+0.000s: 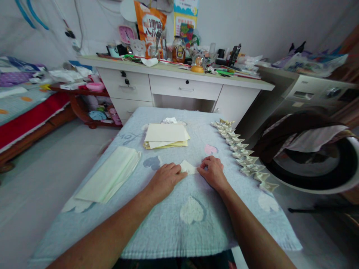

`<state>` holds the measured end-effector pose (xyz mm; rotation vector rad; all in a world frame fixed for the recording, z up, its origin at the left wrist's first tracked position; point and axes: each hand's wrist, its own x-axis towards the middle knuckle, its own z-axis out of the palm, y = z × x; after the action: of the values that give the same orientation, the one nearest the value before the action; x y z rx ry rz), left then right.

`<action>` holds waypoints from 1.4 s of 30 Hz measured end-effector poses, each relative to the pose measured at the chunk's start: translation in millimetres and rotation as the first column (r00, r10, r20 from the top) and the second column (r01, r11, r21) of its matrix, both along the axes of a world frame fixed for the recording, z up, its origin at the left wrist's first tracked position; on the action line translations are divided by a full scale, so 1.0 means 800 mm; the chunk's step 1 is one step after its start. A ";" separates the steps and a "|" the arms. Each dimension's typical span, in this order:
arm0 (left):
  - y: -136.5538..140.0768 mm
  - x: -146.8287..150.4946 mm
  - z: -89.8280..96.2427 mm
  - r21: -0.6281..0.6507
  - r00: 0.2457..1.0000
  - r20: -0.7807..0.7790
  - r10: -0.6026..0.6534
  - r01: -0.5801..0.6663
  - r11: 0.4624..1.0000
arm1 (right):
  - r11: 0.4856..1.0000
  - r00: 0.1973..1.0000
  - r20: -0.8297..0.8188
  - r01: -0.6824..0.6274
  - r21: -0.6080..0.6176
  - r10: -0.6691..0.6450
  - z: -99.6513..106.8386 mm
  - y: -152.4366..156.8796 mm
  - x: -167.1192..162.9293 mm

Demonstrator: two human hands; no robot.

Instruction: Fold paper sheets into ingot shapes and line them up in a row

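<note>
A small folded piece of cream paper (188, 167) lies on the cloth-covered table, between my two hands. My left hand (167, 178) grips its left end, the thumb and fingers pressed together. At the right end, my right hand (213, 171) pinches the paper with its fingertips. Just beyond sits a stack of cream paper sheets (166, 133). Larger folded pale sheets (109, 173) lie to the left. Along the right side runs a row of several folded paper boats (243, 154), set close together.
The blue tablecloth (157, 231) covers the table. Behind it stands a white desk (131, 84) crowded with jars and packets. A washing machine (311, 112) with laundry in its open door is at the right, a bed (30, 101) at the left.
</note>
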<state>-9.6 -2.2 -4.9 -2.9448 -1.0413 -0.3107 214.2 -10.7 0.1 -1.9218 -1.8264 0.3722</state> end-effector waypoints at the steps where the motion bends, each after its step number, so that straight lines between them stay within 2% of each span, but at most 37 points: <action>1: -0.001 0.000 0.000 0.003 1.000 -0.006 0.003 -0.003 1.000 | 1.000 1.000 -0.001 0.001 -0.006 -0.001 0.001 0.000 0.001; 5: -0.003 0.000 -0.002 -0.003 1.000 -0.008 0.015 -0.015 1.000 | 1.000 1.000 -0.005 0.004 -0.021 -0.004 0.000 0.001 0.006; 8: -0.003 0.000 -0.004 -0.013 1.000 -0.003 0.014 -0.014 1.000 | 1.000 1.000 -0.025 -0.010 0.012 0.011 -0.003 0.002 0.012; 11: -0.003 0.000 -0.004 -0.019 1.000 0.001 0.019 -0.019 1.000 | 0.989 0.997 -0.066 -0.032 0.146 0.042 -0.003 0.000 0.014; 13: -0.003 0.000 -0.003 -0.023 1.000 0.001 0.023 -0.022 0.999 | 0.956 0.991 -0.094 -0.067 0.287 0.098 -0.001 -0.003 0.010; 15: -0.004 0.001 0.000 -0.029 1.000 -0.001 0.023 -0.023 0.999 | 0.910 0.972 -0.102 -0.160 0.382 0.214 0.002 -0.009 0.000; 18: -0.006 0.002 0.004 -0.039 1.000 -0.001 0.025 -0.025 0.999 | 0.871 0.906 -0.031 -0.396 0.292 0.423 0.004 -0.016 -0.020; 21: -0.006 0.002 0.007 -0.053 0.999 -0.012 0.033 -0.033 0.998 | 0.858 0.872 0.072 -0.489 0.156 0.484 0.002 -0.020 -0.031; 23: -0.006 0.000 0.007 -0.064 0.999 -0.019 0.032 -0.033 0.997 | 0.857 0.861 0.124 -0.505 0.104 0.492 0.001 -0.021 -0.032; 27: -0.011 -0.004 0.010 -0.061 0.999 -0.033 0.023 -0.024 0.998 | 0.850 0.842 0.211 -0.521 0.077 0.497 0.006 -0.023 -0.031; 36: -0.048 0.002 0.013 0.105 0.968 -0.174 0.183 -0.167 0.980 | 0.831 0.778 0.377 -0.555 0.035 0.503 0.016 -0.033 -0.037; 42: -0.050 -0.014 0.014 0.092 0.950 -0.227 0.216 -0.200 0.976 | 0.833 0.761 0.414 -0.553 0.011 0.499 0.015 -0.034 -0.039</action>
<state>-20.7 -42.4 6.0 -2.6945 -1.2617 0.0082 182.8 -37.8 12.0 -1.4253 -2.5954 0.0189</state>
